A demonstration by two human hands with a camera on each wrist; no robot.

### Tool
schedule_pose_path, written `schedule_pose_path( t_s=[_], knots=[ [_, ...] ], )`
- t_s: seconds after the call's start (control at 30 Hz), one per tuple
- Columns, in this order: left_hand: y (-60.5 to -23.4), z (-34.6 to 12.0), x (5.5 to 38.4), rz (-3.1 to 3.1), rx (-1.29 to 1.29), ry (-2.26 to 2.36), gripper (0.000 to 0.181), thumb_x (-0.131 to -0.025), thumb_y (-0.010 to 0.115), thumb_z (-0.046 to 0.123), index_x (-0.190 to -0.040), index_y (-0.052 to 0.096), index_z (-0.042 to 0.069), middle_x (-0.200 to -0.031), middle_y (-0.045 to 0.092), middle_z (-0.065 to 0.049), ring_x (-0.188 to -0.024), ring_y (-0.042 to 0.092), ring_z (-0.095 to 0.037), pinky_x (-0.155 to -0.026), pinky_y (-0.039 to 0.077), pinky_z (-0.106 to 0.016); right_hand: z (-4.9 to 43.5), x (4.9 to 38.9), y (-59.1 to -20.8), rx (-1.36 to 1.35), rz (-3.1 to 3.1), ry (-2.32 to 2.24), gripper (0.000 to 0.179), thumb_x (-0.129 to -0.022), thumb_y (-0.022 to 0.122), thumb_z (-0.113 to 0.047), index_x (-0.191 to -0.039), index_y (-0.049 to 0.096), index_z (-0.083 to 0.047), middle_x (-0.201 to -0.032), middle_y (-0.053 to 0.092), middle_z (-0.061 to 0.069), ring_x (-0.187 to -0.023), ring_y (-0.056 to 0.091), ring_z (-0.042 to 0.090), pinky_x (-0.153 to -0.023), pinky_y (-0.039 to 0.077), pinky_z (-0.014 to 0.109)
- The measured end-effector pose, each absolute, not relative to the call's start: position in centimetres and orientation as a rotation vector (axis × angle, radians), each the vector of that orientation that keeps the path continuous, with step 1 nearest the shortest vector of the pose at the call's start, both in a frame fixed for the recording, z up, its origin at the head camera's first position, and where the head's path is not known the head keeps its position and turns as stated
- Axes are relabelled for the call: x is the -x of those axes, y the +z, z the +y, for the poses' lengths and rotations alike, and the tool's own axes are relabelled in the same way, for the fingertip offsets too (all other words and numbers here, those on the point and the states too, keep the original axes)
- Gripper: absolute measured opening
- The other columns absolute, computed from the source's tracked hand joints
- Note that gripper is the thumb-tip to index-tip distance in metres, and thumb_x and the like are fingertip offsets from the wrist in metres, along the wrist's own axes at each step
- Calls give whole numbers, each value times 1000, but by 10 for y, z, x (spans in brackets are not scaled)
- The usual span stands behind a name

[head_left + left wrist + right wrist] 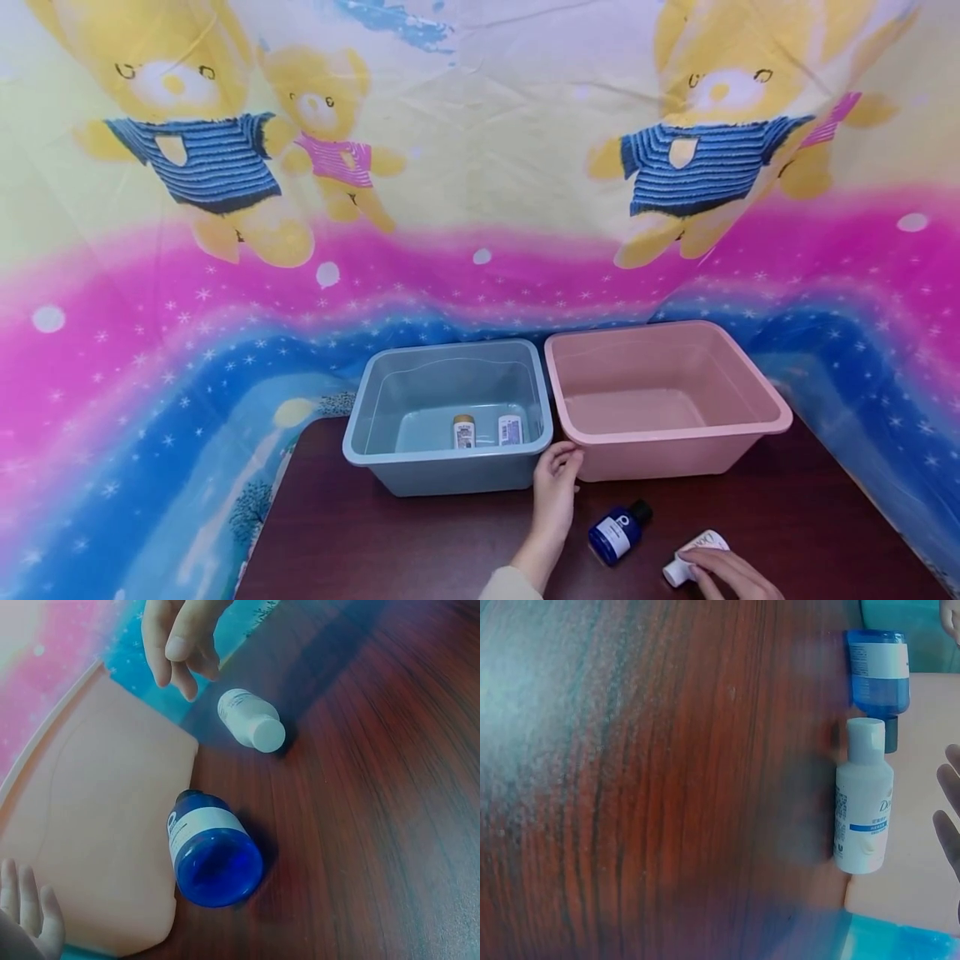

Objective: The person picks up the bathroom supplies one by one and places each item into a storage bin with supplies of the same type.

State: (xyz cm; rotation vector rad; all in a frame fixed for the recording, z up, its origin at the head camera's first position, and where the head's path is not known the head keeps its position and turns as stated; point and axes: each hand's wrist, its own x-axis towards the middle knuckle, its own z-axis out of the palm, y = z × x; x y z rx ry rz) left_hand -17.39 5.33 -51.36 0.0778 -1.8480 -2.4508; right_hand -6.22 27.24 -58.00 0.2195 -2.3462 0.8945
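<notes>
A white bottle [864,814] with a white cap lies on its side on the dark table. My right hand [731,572] is just over it, overlapping it in the head view; in the left wrist view, the fingers hang loosely above the bottle with a gap. A blue bottle [617,533] with a white label and black cap lies to the left of the white one. My left hand [553,492] is at the near left corner of the pink basin [667,435], fingertips close to its rim, fingers loosely bent and holding no bottle.
Left of the pink basin stands a blue-grey basin [446,457]. Inside it lie a gold-capped bottle [464,432] and a white labelled bottle [510,430]. The dark wooden table [375,542] extends in front, and a bear-print cloth [480,167] hangs behind both basins.
</notes>
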Motion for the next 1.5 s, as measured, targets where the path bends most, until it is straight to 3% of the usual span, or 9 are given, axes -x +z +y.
schedule_pose_path(
  t_s=[0.6, 0.77, 0.93, 1.5],
  knots=[
    [-510, 62, 175, -1891, -5, -2402, 19, -92, 67, 11, -104, 63, -4, -93, 64, -4, -78, 55, -13, -65, 44, -22, 280, 62, -573, -150, -2367, 861, 41, -66, 84, 10, -94, 78, -20, -90, 69, -12, -87, 55, -13, -76, 41, 4],
    [-509, 65, 177, -1900, -44, -2357, 18, -92, 66, 13, -99, 63, -3, -89, 64, -2, -79, 56, -12, -71, 46, -23, 282, 63, -575, -185, -2344, 847, 43, -65, 84, 9, -96, 78, -20, -92, 69, -11, -91, 55, -14, -80, 39, 3],
    [-509, 66, 180, -1890, -76, -2333, 19, -92, 67, 16, -93, 63, -3, -83, 62, -1, -75, 54, -12, -68, 45, -22, 284, 64, -575, -169, -2353, 814, 43, -64, 86, 7, -95, 78, -21, -92, 69, -11, -91, 54, -15, -80, 38, 1],
    [-507, 68, 183, -2061, -255, -2172, 26, -86, 74, 36, -84, 65, 11, -77, 62, 6, -71, 55, -9, -64, 43, -26, 294, 69, -579, -101, -2394, 738, 39, -63, 87, 4, -91, 77, -22, -90, 68, -12, -88, 52, -16, -77, 37, 1]
  ],
)
